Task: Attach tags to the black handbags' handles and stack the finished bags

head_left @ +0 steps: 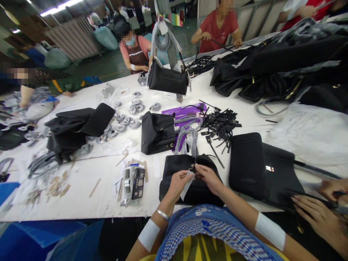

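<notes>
A black handbag (171,168) lies on the table right in front of me, its plastic-wrapped handle (194,143) standing up at the far side. Above the bag, my left hand (178,184) is closed in a pinch on a white paper strip (187,188) that hangs down. My right hand (210,178) pinches a small dark piece at the base of the handle, perhaps a strap end; the fingers partly hide it. Both hands nearly meet there. Beyond this bag stands another black handbag (156,132), beside a pile of black strap tags (221,121).
Left of me lies a clear packet with a black labelled box (138,183). Wrapped rolls (134,123) and stacked black bags (78,123) cover the left side. At right, a co-worker's hand (317,214) rests on a large black bag (247,163). A bag (168,79) hangs over the table.
</notes>
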A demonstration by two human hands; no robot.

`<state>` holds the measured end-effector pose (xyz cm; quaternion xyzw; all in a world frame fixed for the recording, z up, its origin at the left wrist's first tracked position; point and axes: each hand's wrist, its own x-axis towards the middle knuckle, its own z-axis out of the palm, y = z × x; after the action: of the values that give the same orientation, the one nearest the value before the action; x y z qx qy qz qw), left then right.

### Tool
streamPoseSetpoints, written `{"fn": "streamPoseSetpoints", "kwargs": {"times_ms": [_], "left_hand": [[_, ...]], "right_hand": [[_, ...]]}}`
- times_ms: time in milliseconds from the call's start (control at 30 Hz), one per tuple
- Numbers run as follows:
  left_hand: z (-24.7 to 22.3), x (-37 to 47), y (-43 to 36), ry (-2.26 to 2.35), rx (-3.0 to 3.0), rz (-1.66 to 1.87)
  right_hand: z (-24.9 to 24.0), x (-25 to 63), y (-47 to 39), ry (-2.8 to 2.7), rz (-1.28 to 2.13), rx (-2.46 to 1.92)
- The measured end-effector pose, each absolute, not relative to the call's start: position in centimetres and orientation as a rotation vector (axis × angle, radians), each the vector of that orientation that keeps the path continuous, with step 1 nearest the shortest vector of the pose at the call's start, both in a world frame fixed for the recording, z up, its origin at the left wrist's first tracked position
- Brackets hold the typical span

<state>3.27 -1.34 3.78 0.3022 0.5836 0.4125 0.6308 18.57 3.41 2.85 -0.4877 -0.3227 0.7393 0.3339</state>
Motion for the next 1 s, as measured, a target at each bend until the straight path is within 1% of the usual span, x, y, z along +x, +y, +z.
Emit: {"fn": "streamPoseSetpoints", "kwargs": {"times_ms": [100, 233, 400, 567, 633, 833, 1000], "left_hand": [[4.1, 3.4, -1.0, 1.346, 0.708, 0.925], [4.7, 3.8, -0.3, 1.359, 0.725, 0.909], [4.3, 4.3, 0.8, 1.41, 0.774, 0.941], [3.9, 4.4, 2.0, 1.438, 0.784, 0.942], [3.7, 4.5, 2.5, 1.479, 0.801, 0.969], [1.9, 4.8, 3.2, 1.508, 0.762, 1.06], [1.0, 5.3, 3.8, 1.516, 0.713, 1.148]], "right_hand": [[2.2, 18.5, 4.7, -0.666, 1.901, -1.329], [2.0, 18.2, 5.1, -0.78, 1.825, -1.323], [2.0, 18.6, 4.4, -0.888, 1.838, -1.292], [1.3, 18.3, 5.7, -0.651, 1.928, -1.342], [0.9, 17.8, 6.1, -0.612, 1.884, -1.356], [0.6, 17.1, 5.8, -0.763, 1.699, -1.365], [0.4, 17.7, 5.8, -0.79, 1.693, -1.355]]}}
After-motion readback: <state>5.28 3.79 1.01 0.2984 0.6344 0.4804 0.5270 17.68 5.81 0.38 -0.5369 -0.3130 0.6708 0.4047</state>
